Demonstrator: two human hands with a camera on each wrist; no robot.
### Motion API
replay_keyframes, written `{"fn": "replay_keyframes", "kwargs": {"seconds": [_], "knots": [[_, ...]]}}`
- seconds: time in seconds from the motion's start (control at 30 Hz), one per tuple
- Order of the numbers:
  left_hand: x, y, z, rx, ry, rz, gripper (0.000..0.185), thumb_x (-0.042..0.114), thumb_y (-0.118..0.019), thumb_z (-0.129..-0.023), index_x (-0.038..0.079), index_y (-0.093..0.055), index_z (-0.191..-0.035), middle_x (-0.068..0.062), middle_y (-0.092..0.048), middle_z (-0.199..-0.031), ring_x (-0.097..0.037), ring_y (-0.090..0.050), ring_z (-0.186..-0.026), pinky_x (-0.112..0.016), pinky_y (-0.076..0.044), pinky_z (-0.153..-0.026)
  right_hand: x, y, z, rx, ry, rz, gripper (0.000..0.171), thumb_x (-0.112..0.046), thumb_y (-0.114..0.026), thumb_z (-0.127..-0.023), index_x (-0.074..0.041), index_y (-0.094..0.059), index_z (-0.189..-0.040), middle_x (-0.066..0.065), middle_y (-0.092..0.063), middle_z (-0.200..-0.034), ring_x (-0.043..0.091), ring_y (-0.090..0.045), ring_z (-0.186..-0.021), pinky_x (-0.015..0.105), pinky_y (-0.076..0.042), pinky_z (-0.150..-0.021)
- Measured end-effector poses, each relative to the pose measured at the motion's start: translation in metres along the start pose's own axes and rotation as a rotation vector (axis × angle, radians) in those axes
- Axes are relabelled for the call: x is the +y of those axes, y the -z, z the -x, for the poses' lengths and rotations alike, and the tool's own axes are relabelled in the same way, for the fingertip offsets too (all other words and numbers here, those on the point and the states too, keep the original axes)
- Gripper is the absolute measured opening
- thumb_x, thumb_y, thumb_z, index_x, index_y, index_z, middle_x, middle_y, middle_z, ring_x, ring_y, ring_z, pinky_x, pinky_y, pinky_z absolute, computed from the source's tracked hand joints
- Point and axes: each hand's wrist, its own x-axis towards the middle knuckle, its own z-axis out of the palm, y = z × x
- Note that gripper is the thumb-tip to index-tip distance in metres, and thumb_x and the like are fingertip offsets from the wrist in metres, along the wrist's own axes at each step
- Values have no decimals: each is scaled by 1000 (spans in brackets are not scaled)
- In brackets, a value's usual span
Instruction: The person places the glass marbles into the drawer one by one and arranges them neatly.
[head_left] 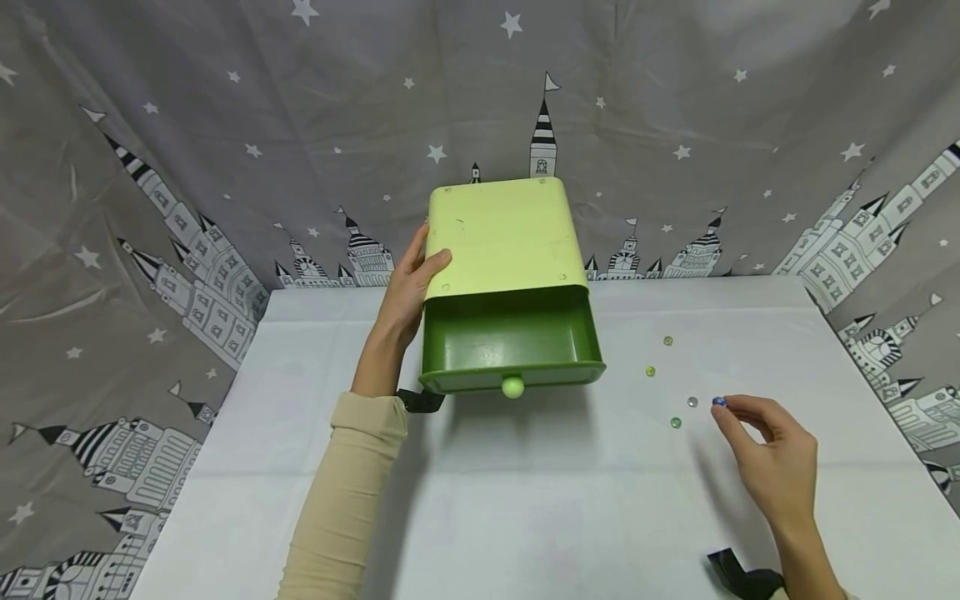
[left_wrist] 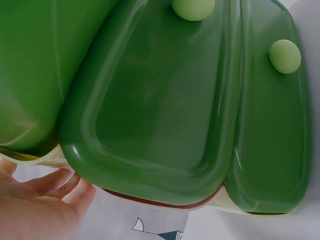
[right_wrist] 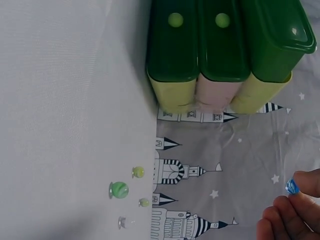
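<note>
A small drawer unit with a pale yellow top point(head_left: 502, 233) stands at the table's back; its green top drawer point(head_left: 513, 379) is pulled out, a round light-green knob point(head_left: 513, 387) on its front. My left hand point(head_left: 405, 292) rests against the unit's left side, fingers along the side and thumb over the top edge. In the left wrist view, fingertips point(left_wrist: 82, 195) show beside the casing. My right hand point(head_left: 776, 454), above the table's right part, pinches a blue swirled glass marble point(right_wrist: 292, 186) between thumb and fingers.
Several glass marbles lie on the white table right of the unit: a green marble point(head_left: 676, 422), a clear marble point(head_left: 692, 402) and yellowish ones point(head_left: 650, 371). Two lower drawers point(right_wrist: 174, 50) are shut. A grey castle-print cloth point(head_left: 337, 100) hangs behind the table.
</note>
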Motion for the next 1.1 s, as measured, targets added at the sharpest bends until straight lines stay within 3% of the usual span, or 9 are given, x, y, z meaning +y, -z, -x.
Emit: {"fn": "replay_keyframes", "kwargs": {"seconds": [0.27, 0.63, 0.97, 1.1], "knots": [[0, -1, 0, 0, 2, 0, 76, 37, -64, -97, 34, -20, -159, -3, -27, -159, -23, -47, -130, -40, -44, -101, -7, -6, -5, -11, 47, -19, 17, 18, -75, -76, 12, -70, -91, 7, -69, -88, -2, -62, -84, 11, -47, -80], [0, 0, 0, -3, -5, -13, 75, 38, -64, -97, 35, -21, -159, -3, -27, -160, -21, -44, -132, -40, -43, -101, -20, -16, -19, -37, 103, -75, 16, 19, -73, -78, 11, -70, -92, 3, -68, -88, 0, -63, -84, 12, -48, -82], [1, 0, 0, -1, -9, -7, 74, 37, -64, -97, 34, -21, -159, -2, -28, -159, -21, -45, -132, -39, -44, -101, -36, -29, -29, -76, 28, -252, 16, 21, -69, -80, 14, -69, -94, 6, -71, -89, 7, -67, -82, 14, -51, -75], [0, 0, 0, -1, -12, -8, 73, 36, -63, -98, 35, -22, -158, -2, -28, -159, -21, -44, -133, -39, -44, -101, -44, -37, -33, -94, 87, -277, 17, 23, -68, -79, 16, -68, -94, 12, -70, -90, 8, -66, -85, 16, -51, -80]]}}
